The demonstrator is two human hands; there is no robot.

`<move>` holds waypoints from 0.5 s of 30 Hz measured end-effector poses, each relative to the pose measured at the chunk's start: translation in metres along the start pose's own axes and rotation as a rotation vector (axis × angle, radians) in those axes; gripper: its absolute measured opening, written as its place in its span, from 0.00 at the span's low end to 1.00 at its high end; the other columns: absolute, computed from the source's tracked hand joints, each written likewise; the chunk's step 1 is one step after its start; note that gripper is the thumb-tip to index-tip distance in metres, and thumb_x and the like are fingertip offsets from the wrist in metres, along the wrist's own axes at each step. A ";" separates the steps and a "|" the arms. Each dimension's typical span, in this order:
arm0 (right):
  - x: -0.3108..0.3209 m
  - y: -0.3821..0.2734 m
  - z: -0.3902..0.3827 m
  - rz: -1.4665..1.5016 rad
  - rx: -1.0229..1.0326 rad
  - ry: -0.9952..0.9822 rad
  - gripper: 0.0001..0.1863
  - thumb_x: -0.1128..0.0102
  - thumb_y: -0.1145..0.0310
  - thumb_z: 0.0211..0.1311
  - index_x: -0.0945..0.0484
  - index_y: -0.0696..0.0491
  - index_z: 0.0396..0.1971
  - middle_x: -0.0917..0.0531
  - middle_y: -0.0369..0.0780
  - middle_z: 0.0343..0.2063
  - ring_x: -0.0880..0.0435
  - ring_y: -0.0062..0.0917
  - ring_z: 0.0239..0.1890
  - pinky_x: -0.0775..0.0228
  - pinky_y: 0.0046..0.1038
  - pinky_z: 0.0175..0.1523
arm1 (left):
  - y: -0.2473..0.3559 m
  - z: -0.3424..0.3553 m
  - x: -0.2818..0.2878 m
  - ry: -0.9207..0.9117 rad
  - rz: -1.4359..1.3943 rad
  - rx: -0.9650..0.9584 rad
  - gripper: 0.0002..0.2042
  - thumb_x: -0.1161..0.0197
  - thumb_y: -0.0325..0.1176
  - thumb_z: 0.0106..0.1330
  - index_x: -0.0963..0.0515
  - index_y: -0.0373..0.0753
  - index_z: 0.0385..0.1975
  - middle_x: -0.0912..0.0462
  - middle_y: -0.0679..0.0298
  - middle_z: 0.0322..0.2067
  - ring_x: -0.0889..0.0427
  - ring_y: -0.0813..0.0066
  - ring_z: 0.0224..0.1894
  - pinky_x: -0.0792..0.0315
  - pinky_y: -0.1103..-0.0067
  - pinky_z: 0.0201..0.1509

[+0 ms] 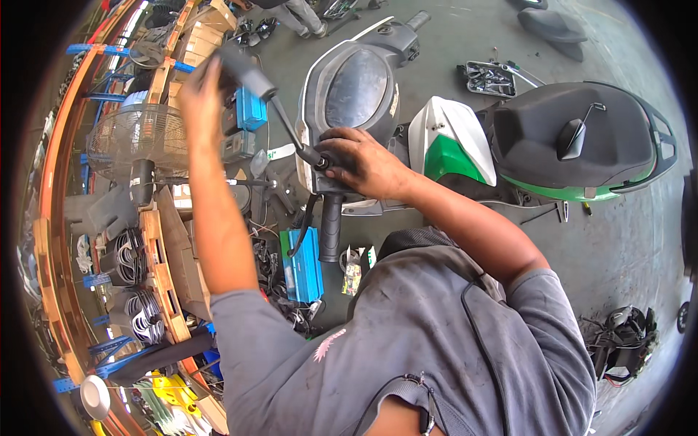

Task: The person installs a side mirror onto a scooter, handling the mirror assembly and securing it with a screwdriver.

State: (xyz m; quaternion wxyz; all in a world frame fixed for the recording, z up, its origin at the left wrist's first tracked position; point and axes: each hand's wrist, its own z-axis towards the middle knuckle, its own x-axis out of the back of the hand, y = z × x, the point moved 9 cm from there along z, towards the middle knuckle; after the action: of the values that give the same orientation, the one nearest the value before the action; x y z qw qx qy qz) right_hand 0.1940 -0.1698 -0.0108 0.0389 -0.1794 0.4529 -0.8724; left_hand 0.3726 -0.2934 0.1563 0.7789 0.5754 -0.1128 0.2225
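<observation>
A black side mirror (247, 73) rises on a thin stem from the handlebar of a scooter. My left hand (200, 98), smeared by motion, grips the outer edge of the mirror head. At the foot of the stem, my right hand (367, 163) curls over the dark handlebar housing (327, 182), its thumb close to the stem's base. Below that hand hangs the black rubber grip (331, 229), with a brake lever (304, 225) beside it. The scooter's front cover (356, 87) is grey and black. A second mirror (573, 139) lies on the black seat (538, 123).
A white and green panel (451, 142) stands between front cover and seat. A tool case (489, 78) lies open on the floor beyond. To my left are a fan (138, 138), orange racking (54, 218) and a blue box (302, 265). Another person's legs (298, 16) show at the top.
</observation>
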 end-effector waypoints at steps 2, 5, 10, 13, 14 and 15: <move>0.002 0.005 -0.002 -0.007 -0.014 -0.005 0.24 0.33 0.69 0.56 0.25 0.55 0.54 0.27 0.46 0.57 0.30 0.44 0.61 0.38 0.40 0.66 | 0.021 0.002 -0.071 -0.171 -0.290 0.079 0.22 0.46 0.42 0.71 0.24 0.29 0.54 0.19 0.55 0.47 0.19 0.67 0.50 0.25 0.74 0.52; 0.004 0.004 -0.005 0.014 -0.012 0.017 0.24 0.34 0.69 0.57 0.25 0.55 0.54 0.28 0.46 0.57 0.29 0.44 0.60 0.36 0.39 0.65 | 0.098 -0.045 -0.124 -0.480 -0.271 -0.227 0.25 0.51 0.47 0.68 0.24 0.30 0.51 0.19 0.54 0.47 0.20 0.66 0.49 0.27 0.74 0.51; 0.011 -0.008 -0.007 0.082 0.067 0.006 0.23 0.33 0.66 0.55 0.24 0.55 0.51 0.26 0.45 0.55 0.29 0.42 0.59 0.39 0.41 0.64 | 0.158 -0.168 -0.077 -0.686 0.067 -0.462 0.10 0.36 0.37 0.51 0.20 0.39 0.30 0.20 0.55 0.40 0.19 0.58 0.47 0.29 0.63 0.56; 0.006 0.000 -0.007 0.054 -0.009 -0.038 0.24 0.33 0.69 0.56 0.26 0.55 0.54 0.28 0.46 0.57 0.31 0.44 0.61 0.38 0.40 0.66 | 0.141 -0.205 -0.022 -0.536 0.129 -0.406 0.15 0.31 0.44 0.42 0.27 0.42 0.18 0.23 0.55 0.36 0.22 0.50 0.51 0.34 0.50 0.60; 0.010 0.009 -0.008 0.035 -0.028 -0.026 0.24 0.33 0.69 0.56 0.26 0.55 0.54 0.28 0.46 0.57 0.30 0.44 0.61 0.38 0.40 0.66 | 0.130 -0.202 -0.010 -0.437 0.160 -0.393 0.16 0.31 0.44 0.41 0.30 0.42 0.17 0.24 0.54 0.37 0.24 0.47 0.53 0.36 0.49 0.60; 0.006 0.008 -0.008 0.049 -0.026 -0.033 0.24 0.33 0.69 0.56 0.26 0.55 0.54 0.27 0.46 0.57 0.30 0.44 0.61 0.38 0.40 0.66 | 0.128 -0.208 0.009 -0.317 0.222 -0.357 0.17 0.30 0.43 0.39 0.32 0.42 0.16 0.26 0.53 0.38 0.26 0.45 0.55 0.38 0.47 0.61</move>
State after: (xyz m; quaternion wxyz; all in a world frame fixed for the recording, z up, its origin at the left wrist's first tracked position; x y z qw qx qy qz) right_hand 0.1847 -0.1699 -0.0197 0.0653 -0.1833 0.4677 -0.8622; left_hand 0.3027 -0.0641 0.2035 0.8115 0.4406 -0.3334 0.1900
